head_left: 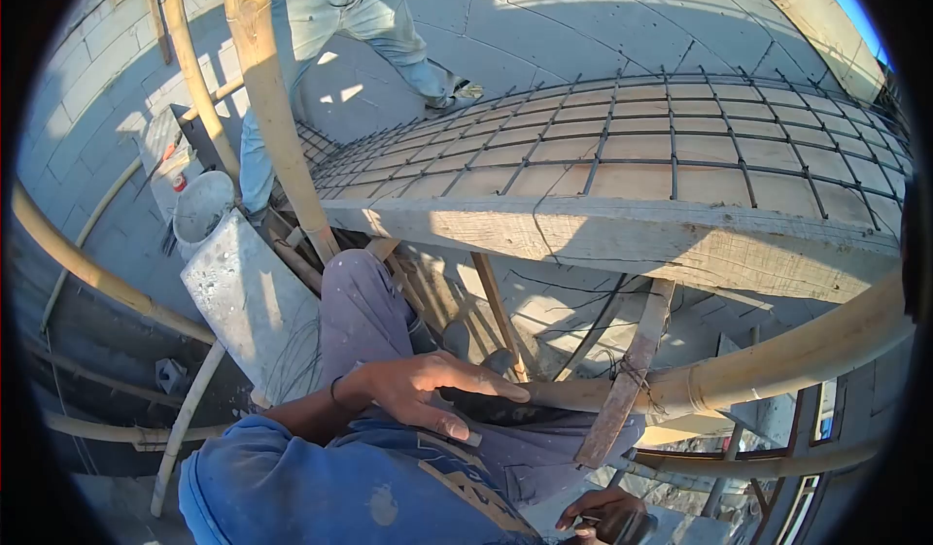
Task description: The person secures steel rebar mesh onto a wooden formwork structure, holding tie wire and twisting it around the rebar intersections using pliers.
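My left hand (428, 390) hovers over my lap with its fingers stretched out and the thumb apart, nothing visible in it. A dark band circles that wrist. At the bottom edge, my right hand (601, 508) has its fingers curled around something dark that is partly cut off, so I cannot make out what it is. Between my hands and the wall lies a thick bamboo pole (719, 385), crossed by a short wooden strip (632, 375) tied on with wire.
A grid of steel rebar (671, 137) lies over boards behind a long timber beam (583, 234). An upright bamboo pole (272, 98) stands ahead. To the left are a bucket (202, 205) and a grey, stained board (258, 297). Another person (364, 20) stands beyond.
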### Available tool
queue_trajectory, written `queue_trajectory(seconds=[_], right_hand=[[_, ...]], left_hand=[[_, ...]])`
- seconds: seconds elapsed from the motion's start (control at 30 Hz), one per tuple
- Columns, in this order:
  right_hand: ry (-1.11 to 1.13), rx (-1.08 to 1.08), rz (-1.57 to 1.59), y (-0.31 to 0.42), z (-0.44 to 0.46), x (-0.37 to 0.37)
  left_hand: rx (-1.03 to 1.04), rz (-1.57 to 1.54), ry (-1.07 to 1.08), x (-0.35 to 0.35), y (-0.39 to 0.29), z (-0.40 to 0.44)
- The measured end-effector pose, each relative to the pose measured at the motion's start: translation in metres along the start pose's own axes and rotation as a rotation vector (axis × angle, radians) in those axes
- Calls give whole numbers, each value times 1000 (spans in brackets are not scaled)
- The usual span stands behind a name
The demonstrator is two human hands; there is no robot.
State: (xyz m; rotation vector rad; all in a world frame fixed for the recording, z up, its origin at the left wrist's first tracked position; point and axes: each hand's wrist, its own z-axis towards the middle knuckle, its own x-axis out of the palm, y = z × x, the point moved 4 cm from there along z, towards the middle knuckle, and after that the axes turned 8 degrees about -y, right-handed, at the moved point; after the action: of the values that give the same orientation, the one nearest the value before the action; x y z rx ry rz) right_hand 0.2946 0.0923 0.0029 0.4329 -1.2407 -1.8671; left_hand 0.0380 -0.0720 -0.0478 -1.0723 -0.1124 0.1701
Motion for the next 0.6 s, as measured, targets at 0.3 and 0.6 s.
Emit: queue_trajectory(seconds=[0.3,0.6], right_hand=[[476,551,-210,-143,3,140],[551,578,-353,-198,6,133]], left_hand=[[-132,-698,-631,2,34,-55],[-702,1218,-1649,-212,17,-282]])
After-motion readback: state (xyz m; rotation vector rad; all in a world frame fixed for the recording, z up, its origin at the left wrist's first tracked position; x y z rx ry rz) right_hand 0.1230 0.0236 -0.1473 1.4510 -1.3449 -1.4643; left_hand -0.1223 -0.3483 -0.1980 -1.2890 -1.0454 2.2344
